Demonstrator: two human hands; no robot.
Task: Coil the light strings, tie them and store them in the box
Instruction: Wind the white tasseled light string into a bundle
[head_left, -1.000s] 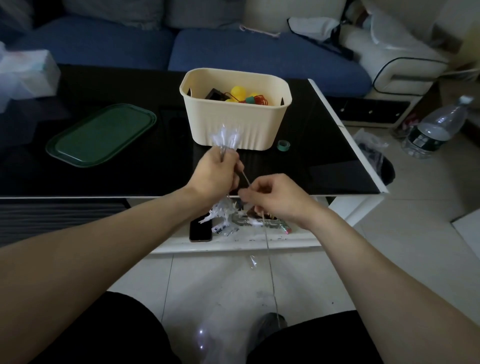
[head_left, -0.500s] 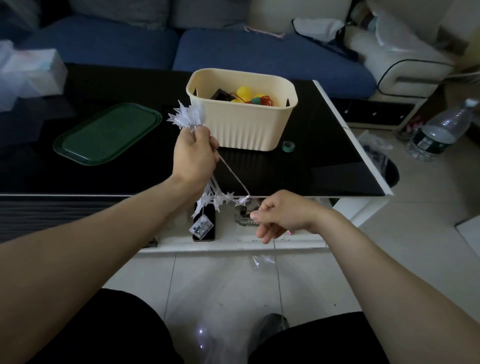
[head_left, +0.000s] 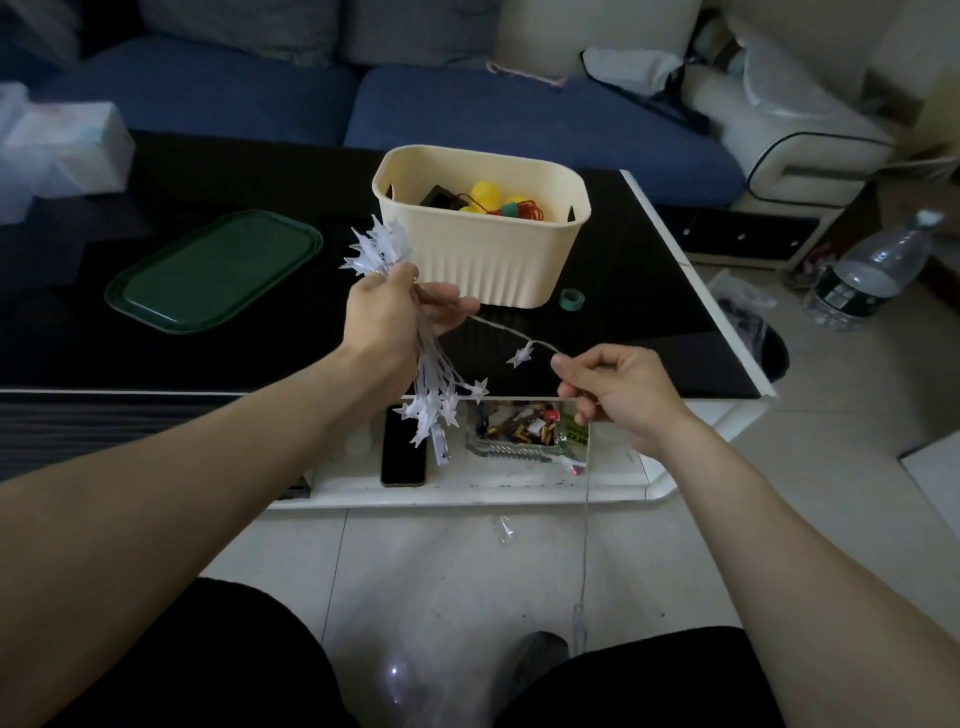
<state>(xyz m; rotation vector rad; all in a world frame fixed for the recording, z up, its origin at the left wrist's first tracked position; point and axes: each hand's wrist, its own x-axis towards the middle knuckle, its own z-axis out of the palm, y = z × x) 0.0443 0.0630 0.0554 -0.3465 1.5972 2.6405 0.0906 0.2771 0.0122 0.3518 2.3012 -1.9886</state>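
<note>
- Your left hand (head_left: 387, 317) fingers (head_left: 451, 306) clamp the coiled star light string (head_left: 434, 395); right hand (head_left: 618, 395) fingers pinch its wire.
- One cream box (head_left: 480, 260) sits far on the surface (head_left: 649, 322).

box (head_left: 483, 260) – matt ribbed plastic | table (head_left: 649, 312) – glossy black | stars (head_left: 379, 247) – translucent plastic | floor (head_left: 831, 493) – smooth tile

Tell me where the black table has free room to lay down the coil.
Bare black glass table lies between the green oval lid and the cream ribbed plastic box, and right of the small green tape roll. The white lower shelf is crowded.
</note>
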